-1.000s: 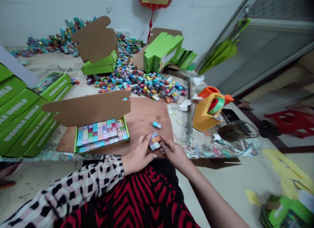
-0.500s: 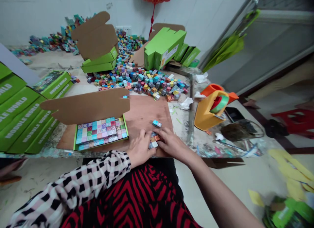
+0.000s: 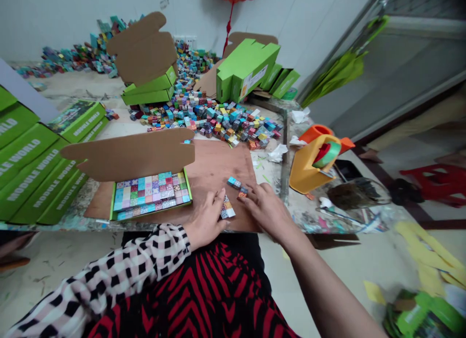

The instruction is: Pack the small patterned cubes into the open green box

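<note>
My left hand (image 3: 207, 217) lies on the brown board, fingers stretched out, their tips against the left side of a small group of patterned cubes (image 3: 227, 210). To their right, my right hand (image 3: 268, 211) hovers low with its fingers apart. Its fingertips are at a dark and orange pair of cubes (image 3: 242, 192); whether they touch it I cannot tell. Just beyond lies a blue and grid-patterned pair of cubes (image 3: 234, 183). Left of my hands stands an open green box (image 3: 154, 211), its cardboard lid raised, filled with rows of colourful patterned cubes (image 3: 149, 192).
A heap of loose cubes (image 3: 222, 120) spreads behind the brown board (image 3: 214, 158). Green boxes (image 3: 32, 178) are stacked at the left. More boxes (image 3: 247, 71) stand at the back. A yellow tape dispenser (image 3: 309, 163) and a cloudy container (image 3: 358, 193) are at the right.
My right hand has moved right, away from my left hand, and its fingers have spread. The dark and orange cubes now sit apart from the group, close to the blue pair.
</note>
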A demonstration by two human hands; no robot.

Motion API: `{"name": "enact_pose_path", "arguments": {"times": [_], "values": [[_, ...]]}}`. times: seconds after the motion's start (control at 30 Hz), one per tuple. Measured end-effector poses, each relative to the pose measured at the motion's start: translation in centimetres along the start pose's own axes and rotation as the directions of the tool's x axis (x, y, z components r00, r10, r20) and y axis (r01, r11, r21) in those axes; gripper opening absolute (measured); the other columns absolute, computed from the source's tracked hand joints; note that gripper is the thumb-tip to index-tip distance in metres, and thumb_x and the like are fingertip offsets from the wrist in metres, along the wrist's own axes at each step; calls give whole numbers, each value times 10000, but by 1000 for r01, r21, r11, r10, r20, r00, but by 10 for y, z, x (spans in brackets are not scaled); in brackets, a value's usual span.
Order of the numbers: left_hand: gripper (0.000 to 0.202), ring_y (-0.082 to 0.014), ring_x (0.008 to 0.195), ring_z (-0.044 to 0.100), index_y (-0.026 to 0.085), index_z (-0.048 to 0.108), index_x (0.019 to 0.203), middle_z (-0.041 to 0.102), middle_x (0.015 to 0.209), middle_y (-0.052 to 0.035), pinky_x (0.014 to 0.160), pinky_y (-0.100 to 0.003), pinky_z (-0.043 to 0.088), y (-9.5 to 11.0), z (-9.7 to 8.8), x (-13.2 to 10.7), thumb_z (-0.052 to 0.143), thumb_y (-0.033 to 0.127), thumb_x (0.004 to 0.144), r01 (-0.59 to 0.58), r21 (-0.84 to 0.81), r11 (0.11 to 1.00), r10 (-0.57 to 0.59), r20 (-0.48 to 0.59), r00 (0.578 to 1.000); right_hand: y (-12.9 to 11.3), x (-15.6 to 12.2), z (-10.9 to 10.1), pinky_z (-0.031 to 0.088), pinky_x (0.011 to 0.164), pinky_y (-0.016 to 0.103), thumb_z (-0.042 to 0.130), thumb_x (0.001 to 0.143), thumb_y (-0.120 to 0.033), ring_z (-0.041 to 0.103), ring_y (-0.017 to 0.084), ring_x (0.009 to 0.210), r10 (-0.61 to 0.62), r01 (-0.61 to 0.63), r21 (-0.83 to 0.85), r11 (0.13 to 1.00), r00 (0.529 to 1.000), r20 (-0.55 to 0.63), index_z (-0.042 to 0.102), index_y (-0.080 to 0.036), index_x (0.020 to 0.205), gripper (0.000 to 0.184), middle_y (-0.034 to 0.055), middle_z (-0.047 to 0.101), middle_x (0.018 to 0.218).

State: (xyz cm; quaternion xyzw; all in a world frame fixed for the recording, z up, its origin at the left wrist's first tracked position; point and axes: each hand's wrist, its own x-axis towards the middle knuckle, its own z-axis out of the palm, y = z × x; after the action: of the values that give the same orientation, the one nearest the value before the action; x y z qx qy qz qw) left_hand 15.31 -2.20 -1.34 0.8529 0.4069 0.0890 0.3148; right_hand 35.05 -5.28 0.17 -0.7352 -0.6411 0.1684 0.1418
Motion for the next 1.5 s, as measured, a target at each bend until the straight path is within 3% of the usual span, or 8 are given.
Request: {"name": "enact_pose_path", "arguments": {"times": [0.23, 0.5, 0.7, 0.87, 1.0, 1.17, 1.3, 1.5], "values": [[669, -277, 1269, 429, 172, 297, 1427, 454, 1347, -145, 1076, -476, 370, -20, -3, -24, 520, 123, 797, -50, -14, 999, 49, -51, 997, -22, -9, -3, 411, 1007, 447, 620, 776, -177, 447, 273, 1253, -422, 402, 138, 905, 889, 180, 543, -221, 1273, 504, 124, 451, 1354], [629, -285, 1283, 428, 91, 383, 1393, 475, 1376, -179, 1099, -471, 352, -26, -6, -31, 535, 119, 784, -47, 2, 999, 47, -41, 998, -34, 17, 3, 427, 963, 422, 608, 701, -105, 481, 294, 1195, -493, 526, -3, 850, 798, 346, 595, -147, 1212, 513, 152, 523, 1262], [486, -230, 1146, 566, 155, 504, 1326, 601, 1228, -122, 1013, -404, 457, -24, -28, -40, 532, 180, 842, -133, -118, 984, 128, -43, 991, -37, 20, 7, 454, 862, 384, 636, 707, -197, 532, 268, 1036, -472, 503, -5, 864, 815, 336, 605, -148, 1152, 449, 141, 529, 1167], [327, -164, 985, 632, 187, 599, 1211, 680, 1054, -79, 868, -330, 534, -35, -58, -61, 428, 184, 932, -361, -34, 932, 342, -248, 906, -43, 21, 8, 448, 841, 359, 615, 711, -154, 533, 239, 975, -450, 473, 31, 880, 813, 369, 617, -144, 1039, 328, 116, 540, 1061], [288, -219, 996, 613, 220, 648, 1132, 691, 1074, -77, 875, -442, 506, -66, -82, -66, 448, 198, 926, -162, 299, 940, 281, -411, 868, -53, 30, 1, 443, 833, 356, 619, 709, -149, 520, 238, 958, -478, 480, 78, 874, 818, 319, 607, -151, 1030, 321, 100, 546, 1003], [374, -351, 1272, 445, 212, 598, 1245, 573, 1340, -83, 997, -561, 400, -90, -94, -57, 514, 354, 910, -7, 491, 871, 182, -310, 933, -88, 54, -2, 447, 857, 345, 649, 751, -203, 525, 221, 985, -583, 539, 240, 807, 793, 176, 544, -155, 1186, 451, 94, 542, 1068], [375, -339, 1308, 426, 225, 583, 1271, 531, 1390, -62, 1047, -550, 356, -92, -90, -52, 477, 338, 929, 5, 522, 853, 137, -233, 963, -119, 77, 13, 446, 895, 347, 663, 748, -192, 517, 212, 1029, -643, 598, 272, 754, 756, 120, 523, -131, 1212, 489, 107, 509, 1129], [367, -294, 1292, 467, 212, 582, 1273, 577, 1340, -60, 1067, -522, 364, -98, -83, -53, 440, 304, 948, 21, 477, 879, 130, -281, 951, -138, 97, 28, 455, 866, 349, 661, 754, -209, 516, 219, 1013, -680, 671, 123, 731, 701, 213, 556, -114, 1127, 399, 127, 482, 1132]]}}
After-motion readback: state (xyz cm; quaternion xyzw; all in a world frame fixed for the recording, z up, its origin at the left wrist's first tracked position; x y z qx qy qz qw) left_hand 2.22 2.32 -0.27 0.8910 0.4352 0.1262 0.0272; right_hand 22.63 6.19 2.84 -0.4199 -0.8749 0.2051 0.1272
